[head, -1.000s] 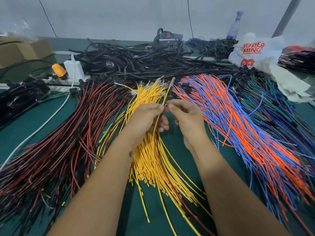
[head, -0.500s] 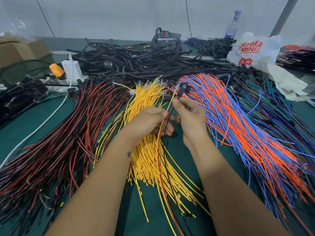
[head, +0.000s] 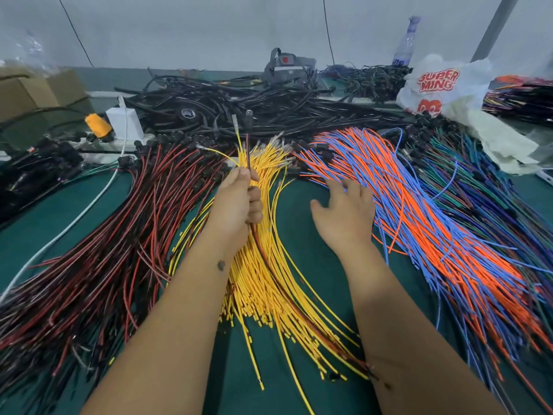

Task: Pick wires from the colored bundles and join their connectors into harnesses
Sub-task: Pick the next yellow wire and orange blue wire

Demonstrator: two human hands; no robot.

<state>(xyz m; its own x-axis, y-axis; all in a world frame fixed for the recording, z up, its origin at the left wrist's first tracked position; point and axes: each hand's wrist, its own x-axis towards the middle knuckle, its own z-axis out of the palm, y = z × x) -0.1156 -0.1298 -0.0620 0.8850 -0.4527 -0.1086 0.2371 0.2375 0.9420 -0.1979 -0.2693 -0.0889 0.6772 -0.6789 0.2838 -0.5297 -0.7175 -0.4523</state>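
Observation:
Four wire bundles fan out on the green table (head: 317, 259): red-black (head: 98, 259) on the left, yellow (head: 269, 289) in the middle, orange-blue (head: 419, 211) on the right, green-purple (head: 502, 190) at far right. My left hand (head: 236, 205) grips a yellow wire and a red-black wire (head: 244, 145), which stand upright above the fist over the yellow bundle. My right hand (head: 347, 211) is spread, its fingertips touching the near edge of the orange-blue bundle, holding nothing.
A heap of black cables (head: 254, 106) lies across the back. A white adapter (head: 124, 122) and orange plug (head: 97, 124) sit back left, with cardboard boxes (head: 36, 94) beyond. A white plastic bag (head: 446, 85) and a bottle (head: 404, 46) stand back right.
My right hand let go of the wire ends and moved right to the orange-blue bundle. My left hand now holds the yellow and red-black wires alone, slightly farther left.

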